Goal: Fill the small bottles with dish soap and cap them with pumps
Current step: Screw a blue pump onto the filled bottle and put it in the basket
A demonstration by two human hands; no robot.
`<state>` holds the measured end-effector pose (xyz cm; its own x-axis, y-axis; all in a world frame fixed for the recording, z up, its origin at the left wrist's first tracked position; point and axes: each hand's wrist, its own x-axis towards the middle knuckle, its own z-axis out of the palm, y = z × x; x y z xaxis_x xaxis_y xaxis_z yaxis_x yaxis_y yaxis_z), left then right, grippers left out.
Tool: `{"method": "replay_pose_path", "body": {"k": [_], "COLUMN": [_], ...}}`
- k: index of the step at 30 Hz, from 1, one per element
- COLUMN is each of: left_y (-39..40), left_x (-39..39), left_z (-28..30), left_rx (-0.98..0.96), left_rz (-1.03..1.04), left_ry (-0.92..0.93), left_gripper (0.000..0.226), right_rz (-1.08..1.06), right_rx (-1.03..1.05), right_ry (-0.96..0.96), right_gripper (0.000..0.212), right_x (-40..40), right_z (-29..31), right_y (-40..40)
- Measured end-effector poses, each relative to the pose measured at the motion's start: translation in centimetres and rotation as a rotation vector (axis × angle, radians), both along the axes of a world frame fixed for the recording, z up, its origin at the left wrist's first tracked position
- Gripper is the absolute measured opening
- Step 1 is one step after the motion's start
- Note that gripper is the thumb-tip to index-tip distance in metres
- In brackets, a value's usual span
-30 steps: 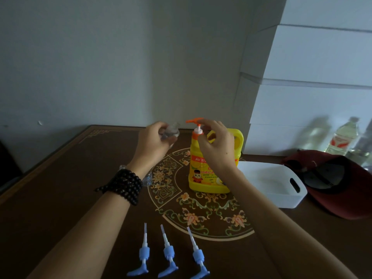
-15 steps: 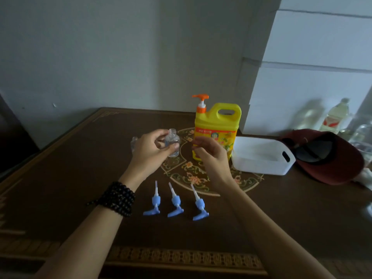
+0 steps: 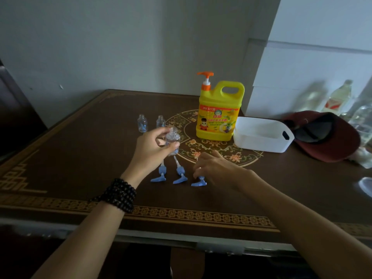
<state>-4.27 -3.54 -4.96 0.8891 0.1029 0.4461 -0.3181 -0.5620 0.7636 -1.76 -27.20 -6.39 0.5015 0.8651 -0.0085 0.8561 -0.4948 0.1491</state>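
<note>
— Head view is all I have. What's my left hand [image 3: 152, 147] doing?

— It grips a small clear bottle [image 3: 172, 140], upright and uncapped, thumb across its front, raised over the table [image 3: 80, 158]. A bead bracelet [image 3: 118, 195] sits on that wrist.

— And my right hand [image 3: 213, 168]?

— It's down on the rightmost of three blue pumps [image 3: 199, 181]. The fingers curl over the pump's upper part, hiding it; only the spout shows below the hand. I can't tell whether they pinch it or just rest on it.

— Where are the other pumps?

— Lying side by side just left of that one, spouts toward me: the middle pump [image 3: 179, 174] and the left pump [image 3: 160, 175], which is partly under my left hand.

— Other bottles?

— Two bottles [image 3: 142, 123] stand uncapped beyond my left hand. The yellow soap jug [image 3: 218, 115] stands further right, with a white basket [image 3: 261, 135] just beside it and a red cap [image 3: 326, 135] beyond that.
</note>
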Motion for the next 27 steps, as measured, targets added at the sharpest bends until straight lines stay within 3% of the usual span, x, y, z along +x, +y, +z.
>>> {"method": "replay_pose_path", "body": {"k": [4,6,9,11,13,15,19,27], "left_y": [0.3,0.3,-0.2,-0.6,-1.1,-1.7,-2.3,-3.8], "left_x": [0.0,0.0,0.0,0.2,0.6,0.9,1.3,1.5], "left_z": [0.0,0.0,-0.2,-0.2,-0.3,-0.4,-0.4,0.6], "left_rx": [-0.011,-0.022,-0.057,-0.066,-0.075,-0.092,-0.081,-0.1], "left_rz": [-0.004,-0.013,-0.041,-0.057,-0.081,-0.115,-0.155,-0.195], "left_ry": [0.019,0.027,0.036,0.042,0.052,0.061,0.032,-0.005], "left_gripper": [0.055,0.053,0.044,0.042,0.041,0.043,0.033,0.033], "right_rz": [0.024,-0.015,-0.218,-0.394,-0.381,-0.34,-0.274,-0.287], "right_rx": [0.065,0.205,0.757,1.199,1.569,1.744,1.751,1.464], "right_ry": [-0.05,-0.108,-0.087,0.152,0.434,0.525,0.532,0.35], "right_gripper": [0.027,0.023,0.017,0.011,0.014,0.018,0.02,0.018], "right_x": [0.3,0.6,1.0,0.9,0.9,0.9,0.8,1.2], "right_z": [0.3,1.0,2.6,4.0,5.3,6.2,6.6,6.0], "right_y": [-0.5,-0.9,-1.2,-0.8,-0.2,0.3,1.4,1.6]}}
